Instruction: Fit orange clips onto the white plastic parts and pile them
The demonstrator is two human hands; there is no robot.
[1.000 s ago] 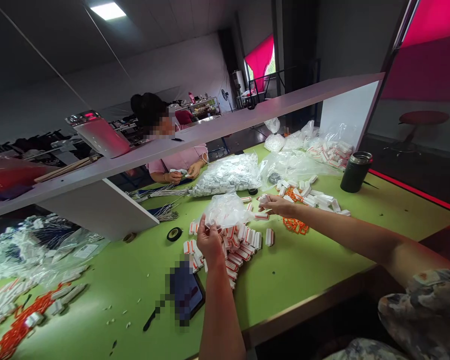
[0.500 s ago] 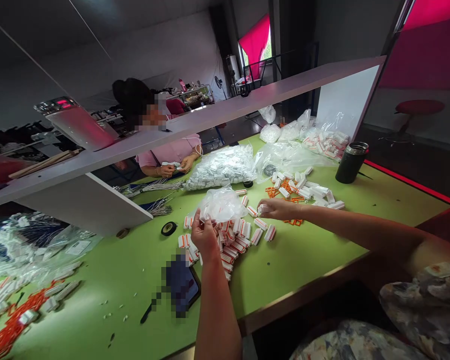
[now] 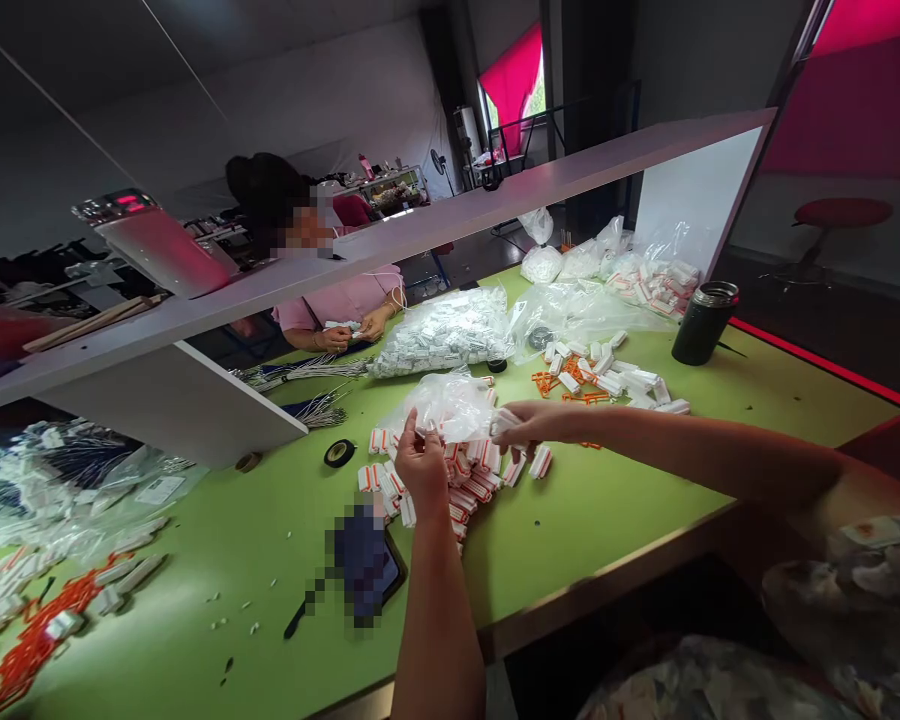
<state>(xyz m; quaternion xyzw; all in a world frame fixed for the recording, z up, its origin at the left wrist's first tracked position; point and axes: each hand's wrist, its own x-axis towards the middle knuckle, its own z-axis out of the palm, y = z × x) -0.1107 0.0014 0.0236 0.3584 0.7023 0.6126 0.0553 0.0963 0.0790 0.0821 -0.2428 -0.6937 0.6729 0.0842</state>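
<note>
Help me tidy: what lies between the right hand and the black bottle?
Between the right hand and bottle, the head view shows white pieces and orange frames.

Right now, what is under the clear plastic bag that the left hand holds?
Below the clear plastic bag, white-and-orange pieces show in a pile on the green table. The bag and left hand cover what lies directly behind them.

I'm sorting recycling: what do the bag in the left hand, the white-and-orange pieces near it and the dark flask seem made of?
Bag: thin plastic film, by its glossy, see-through wrinkles. White-and-orange pieces: probably smooth moulded plastic, given their crisp, matching shapes. Dark flask: perhaps matte-coated metal, by its shiny silvery rim.
</note>
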